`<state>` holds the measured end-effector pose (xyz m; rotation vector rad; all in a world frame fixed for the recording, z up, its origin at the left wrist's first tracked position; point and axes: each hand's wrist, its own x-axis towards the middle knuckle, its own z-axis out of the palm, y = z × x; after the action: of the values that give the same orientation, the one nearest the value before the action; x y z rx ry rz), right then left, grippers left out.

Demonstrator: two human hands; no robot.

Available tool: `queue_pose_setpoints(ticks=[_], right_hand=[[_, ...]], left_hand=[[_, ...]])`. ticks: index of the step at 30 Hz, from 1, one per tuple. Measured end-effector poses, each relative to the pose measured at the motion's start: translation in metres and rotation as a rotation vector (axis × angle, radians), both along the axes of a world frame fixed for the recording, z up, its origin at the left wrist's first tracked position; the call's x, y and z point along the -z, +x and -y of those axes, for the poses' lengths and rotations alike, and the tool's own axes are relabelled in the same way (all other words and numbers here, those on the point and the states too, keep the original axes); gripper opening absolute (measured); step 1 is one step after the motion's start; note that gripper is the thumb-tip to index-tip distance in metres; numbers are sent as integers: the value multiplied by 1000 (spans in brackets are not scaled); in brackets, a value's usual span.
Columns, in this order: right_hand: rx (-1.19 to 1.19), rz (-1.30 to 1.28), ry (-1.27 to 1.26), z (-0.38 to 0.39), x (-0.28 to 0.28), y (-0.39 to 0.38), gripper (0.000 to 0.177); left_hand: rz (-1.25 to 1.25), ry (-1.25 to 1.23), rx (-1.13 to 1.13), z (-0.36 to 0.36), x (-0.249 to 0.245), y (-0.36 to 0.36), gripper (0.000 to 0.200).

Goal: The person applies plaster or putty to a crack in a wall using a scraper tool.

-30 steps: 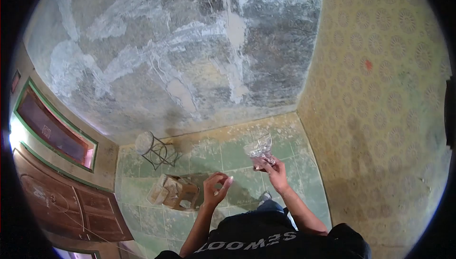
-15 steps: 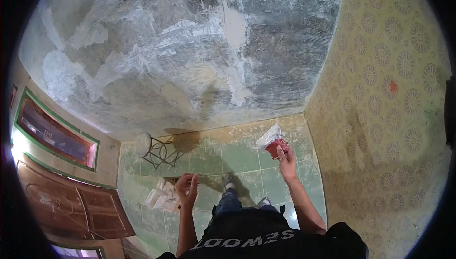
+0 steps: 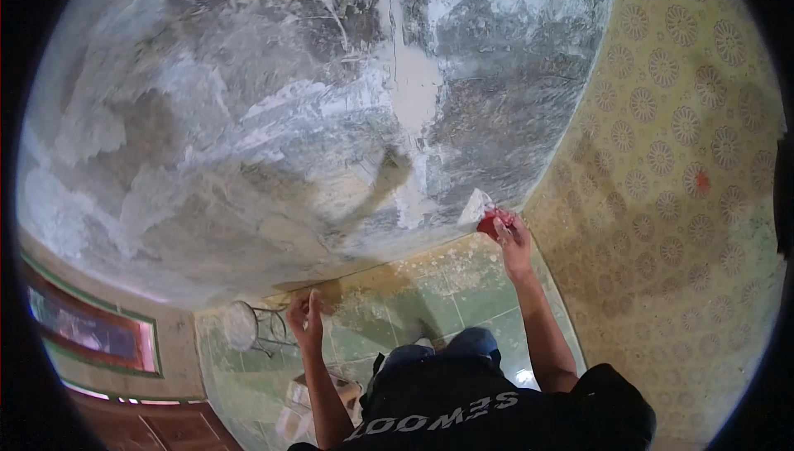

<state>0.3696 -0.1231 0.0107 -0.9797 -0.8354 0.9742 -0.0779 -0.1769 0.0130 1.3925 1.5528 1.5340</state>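
Raised higher, the scraper point(image 3: 487, 219) slants lengthwise, blade point(image 3: 475, 207) up-left, right fingers point(image 3: 502, 231) gripping it, left fingers point(image 3: 313, 305) loose.

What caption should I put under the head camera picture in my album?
A right hand holds a white-smeared red tool before a patchy grey wall.

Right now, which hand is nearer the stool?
Left. The left hand appears just right of the stool; the right hand is much farther right, gripping the scraper.

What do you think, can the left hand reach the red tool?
Probably yes: nothing visible stands between the left hand and the red tool, though the right hand covers part of it.
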Motion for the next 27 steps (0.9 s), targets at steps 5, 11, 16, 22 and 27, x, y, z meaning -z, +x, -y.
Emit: queue_pose_setpoints(ticks=[5, 11, 16, 22, 27], right_hand=[[45, -18, -16, -83, 1, -8, 20], [117, -111, 85, -201, -26, 32, 23], [173, -105, 134, -258, -36, 50, 26], [226, -30, 203, -286, -34, 48, 25], [239, 67, 222, -291, -51, 31, 16]], left_hand=[[-165, 74, 156, -100, -67, 3, 15], [-200, 25, 125, -184, -60, -11, 16], [-164, -17, 133, -233, -66, -7, 27], [-139, 75, 160, -286, -100, 15, 21], [-154, 233, 199, -326, -120, 24, 21]])
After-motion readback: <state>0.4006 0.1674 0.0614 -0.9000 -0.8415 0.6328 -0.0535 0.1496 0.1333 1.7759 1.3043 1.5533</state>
